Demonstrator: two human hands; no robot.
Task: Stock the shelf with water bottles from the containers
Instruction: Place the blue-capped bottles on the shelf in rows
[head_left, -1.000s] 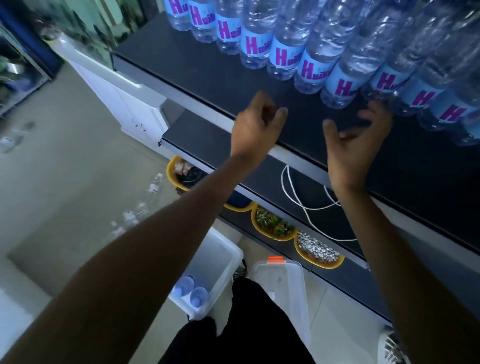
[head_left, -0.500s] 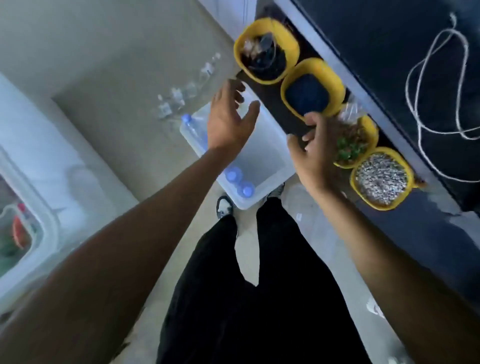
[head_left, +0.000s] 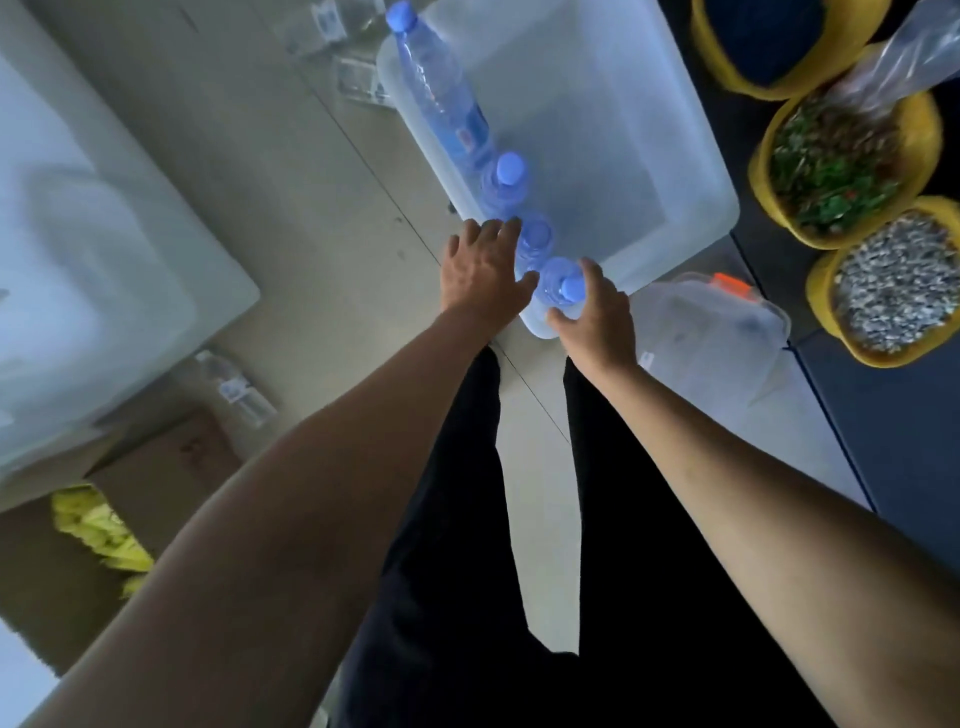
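A clear plastic container (head_left: 691, 156) stands on the floor in front of my legs. Several water bottles with blue caps line its left wall. The far bottle (head_left: 441, 98) leans on its side, and the middle bottle (head_left: 506, 179) stands upright. My left hand (head_left: 480, 273) reaches over the near rim with fingers spread, its fingertips against a third bottle (head_left: 536, 240). My right hand (head_left: 597, 306) curls thumb and fingers around the top of the nearest bottle (head_left: 561, 286). The shelf's stocked row is out of view.
The dark lower shelf (head_left: 883, 447) runs along the right and carries yellow bowls (head_left: 883, 291) of grains and greens. A second clear lidded tub (head_left: 711, 332) with an orange latch lies beside my right hand. A white unit (head_left: 104, 249), a cardboard box (head_left: 156, 467) and loose bottles (head_left: 236, 387) sit on the left.
My view dropped from the stocked shelf to the floor container. Both hands came down from the shelf, and the right one has closed around the nearest bottle.
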